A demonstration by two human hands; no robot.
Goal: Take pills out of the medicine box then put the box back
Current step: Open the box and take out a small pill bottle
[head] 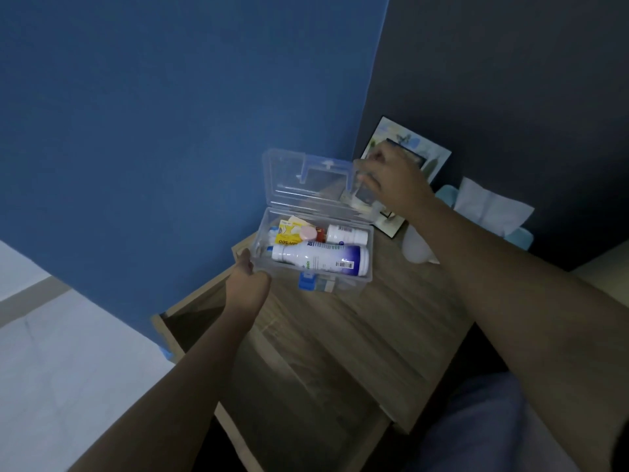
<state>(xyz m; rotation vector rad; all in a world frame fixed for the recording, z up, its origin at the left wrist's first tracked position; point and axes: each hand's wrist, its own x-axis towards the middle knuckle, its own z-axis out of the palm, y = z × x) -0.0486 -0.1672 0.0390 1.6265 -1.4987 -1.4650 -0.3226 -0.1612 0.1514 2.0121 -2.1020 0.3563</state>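
Head cam: L hand [247,284] grips medicine box [315,257], R hand [394,180] holds lid [316,180]; carton [287,237] reads "500".

Dim room: blue wall [170,131] meets dark wall [510,63] behind wooden nightstand [340,335].

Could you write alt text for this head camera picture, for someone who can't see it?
A clear plastic medicine box sits on a wooden bedside table, its lid held up by the right hand; the left hand steadies its end.
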